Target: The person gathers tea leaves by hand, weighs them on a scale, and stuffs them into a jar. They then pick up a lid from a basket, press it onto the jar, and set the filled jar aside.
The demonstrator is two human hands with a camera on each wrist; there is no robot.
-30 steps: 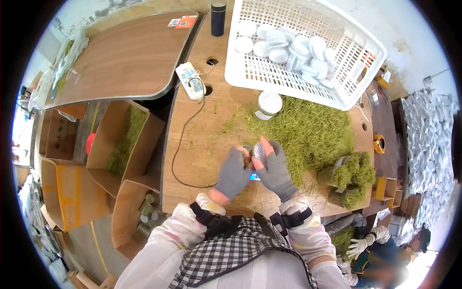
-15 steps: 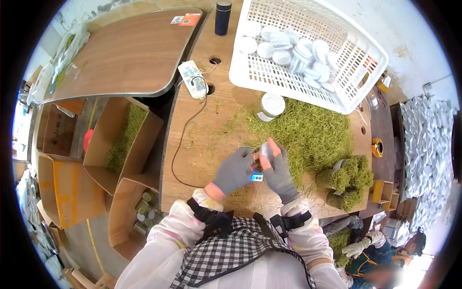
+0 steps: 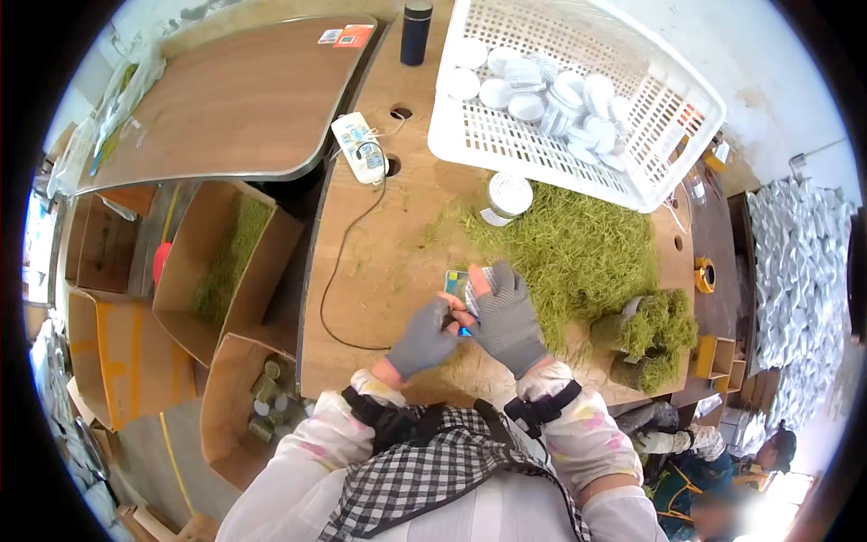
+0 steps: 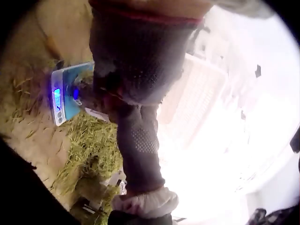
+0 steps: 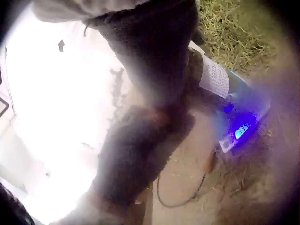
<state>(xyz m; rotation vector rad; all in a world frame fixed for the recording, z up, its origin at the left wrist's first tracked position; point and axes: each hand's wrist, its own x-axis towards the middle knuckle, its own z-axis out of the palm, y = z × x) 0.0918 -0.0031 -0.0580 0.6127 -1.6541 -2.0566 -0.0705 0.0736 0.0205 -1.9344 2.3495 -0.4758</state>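
Observation:
A small jar with a white printed label (image 5: pixel 214 78) is between my two gloved hands, low over a digital scale (image 4: pixel 70 91) with a lit blue display. My right hand (image 3: pixel 508 321), in a grey glove with bare fingertips, grips the jar from the right. The left hand (image 3: pixel 423 339), gloved alike, curls its fingers at the jar's near left side. Both sets of fingertips meet there and hide most of the jar. Another jar with a white dotted lid (image 3: pixel 510 194) stands beyond the hands, beside a spread heap of dry green stems (image 3: pixel 587 253).
A white plastic basket (image 3: pixel 452 135) of white lids stands at the back. Jars heaped with stems (image 3: pixel 646 339) are at the right. A power strip (image 3: pixel 359 149) and its black cable lie left. Cardboard boxes (image 3: pixel 149 361) stand beside the table; another person (image 3: pixel 695 470) is at lower right.
My hands have shifted slightly left and nearer, the right turning over the jar. The scale's far corner now shows beyond them. The other person's gloved hand has moved.

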